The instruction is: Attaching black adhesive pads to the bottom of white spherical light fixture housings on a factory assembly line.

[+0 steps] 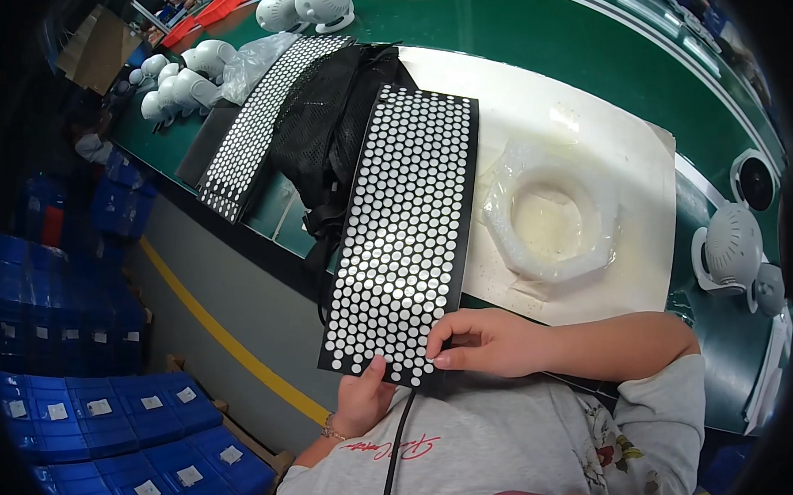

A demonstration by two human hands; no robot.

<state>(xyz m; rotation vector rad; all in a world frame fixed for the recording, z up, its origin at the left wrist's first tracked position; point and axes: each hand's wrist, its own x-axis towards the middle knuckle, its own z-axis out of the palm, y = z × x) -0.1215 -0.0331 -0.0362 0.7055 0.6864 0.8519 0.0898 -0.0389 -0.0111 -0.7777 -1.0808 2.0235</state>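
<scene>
A long black sheet [404,221] covered in rows of round white dots, like stickers or pads, slants from the table down to my lap. My left hand [364,399] grips its near edge, thumb on top and the other fingers hidden underneath. At the sheet's lower right corner is my right hand [480,343], its thumb and forefinger drawn together over the end dots. Whatever sits between those fingertips is too small to make out. A second dotted sheet [263,121] lies farther left on the table, beside a black mesh bag [325,127].
A white foam ring [608,238] in clear film lies on a white board [646,183] to the right. White rounded device housings [728,246] stand at the right, and others [186,89] at the far left. Blue bins [112,410] fill the floor at left.
</scene>
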